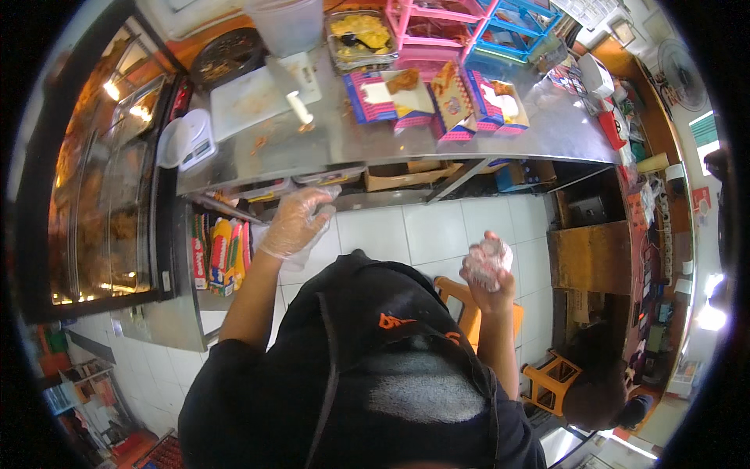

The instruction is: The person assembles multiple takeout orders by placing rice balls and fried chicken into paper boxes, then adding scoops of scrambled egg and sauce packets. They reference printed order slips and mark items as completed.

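Observation:
My left hand (299, 224), in a loose clear plastic glove, is raised just in front of the steel counter's edge. Its fingers are bent and apart, with nothing in them. My right hand (494, 291), bare, is closed around a small white-and-pink bundle (488, 262), perhaps packets; its exact kind does not show. On the counter stand three open pink-and-blue boxes: a left box (375, 98), a middle box (451, 102) and a right box (486, 105). Browned fried pieces show in them. A white-handled knife (299, 108) lies over the white cutting board (242, 102).
A kitchen scale (191, 139) stands beside a glass display case (109, 172) on the left. Behind the boxes are a tray of yellow food (359, 35) and pink stacked racks (437, 23). Below are colourful packets (225, 254). An orange stool (551, 383) stands at right.

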`<state>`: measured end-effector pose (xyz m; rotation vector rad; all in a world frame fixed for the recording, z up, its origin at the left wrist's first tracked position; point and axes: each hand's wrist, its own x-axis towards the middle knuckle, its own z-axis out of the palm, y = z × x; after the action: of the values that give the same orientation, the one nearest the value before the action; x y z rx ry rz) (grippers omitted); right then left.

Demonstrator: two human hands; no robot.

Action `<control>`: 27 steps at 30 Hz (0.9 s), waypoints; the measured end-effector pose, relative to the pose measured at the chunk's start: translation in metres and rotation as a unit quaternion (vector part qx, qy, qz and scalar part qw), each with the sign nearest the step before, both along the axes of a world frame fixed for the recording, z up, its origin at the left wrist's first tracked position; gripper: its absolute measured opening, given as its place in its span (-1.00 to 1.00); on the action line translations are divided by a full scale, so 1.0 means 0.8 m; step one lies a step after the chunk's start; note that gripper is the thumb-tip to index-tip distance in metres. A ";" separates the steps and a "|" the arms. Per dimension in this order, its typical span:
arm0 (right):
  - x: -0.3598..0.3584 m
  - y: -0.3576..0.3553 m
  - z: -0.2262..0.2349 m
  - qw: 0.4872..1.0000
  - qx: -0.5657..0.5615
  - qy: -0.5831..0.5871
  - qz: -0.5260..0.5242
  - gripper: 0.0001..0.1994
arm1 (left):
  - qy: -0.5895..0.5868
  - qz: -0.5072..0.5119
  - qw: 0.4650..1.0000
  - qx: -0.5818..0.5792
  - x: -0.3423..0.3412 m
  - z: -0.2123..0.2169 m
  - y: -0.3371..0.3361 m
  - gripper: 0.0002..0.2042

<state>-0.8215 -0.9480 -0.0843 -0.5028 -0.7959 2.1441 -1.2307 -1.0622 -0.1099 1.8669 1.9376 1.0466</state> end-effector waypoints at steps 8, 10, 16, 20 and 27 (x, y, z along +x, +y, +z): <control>-0.139 0.318 0.028 0.989 0.047 -0.047 0.136 -0.13 | 0.082 -0.001 0.997 0.006 0.052 0.027 0.254 -0.77; -0.217 0.397 0.031 0.966 0.093 -0.050 0.235 -0.18 | 0.154 0.034 0.987 0.043 0.068 0.002 0.314 -0.77; -0.408 0.487 -0.041 0.506 0.682 -0.443 0.288 -0.33 | 0.219 0.233 0.941 -0.110 0.079 -0.069 0.371 -0.74; -0.423 0.486 -0.088 0.259 0.871 -0.375 0.183 -0.52 | 0.235 0.248 0.936 -0.081 0.072 -0.092 0.364 -0.77; -0.388 0.481 -0.104 0.323 0.838 -0.402 0.178 -0.61 | 0.203 0.235 0.950 -0.026 0.058 -0.095 0.372 -0.81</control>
<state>-1.1323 -0.5632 -0.1678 -0.0656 -3.1089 -0.0002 -1.1846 -0.7645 -0.1859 1.7338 2.7156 0.7446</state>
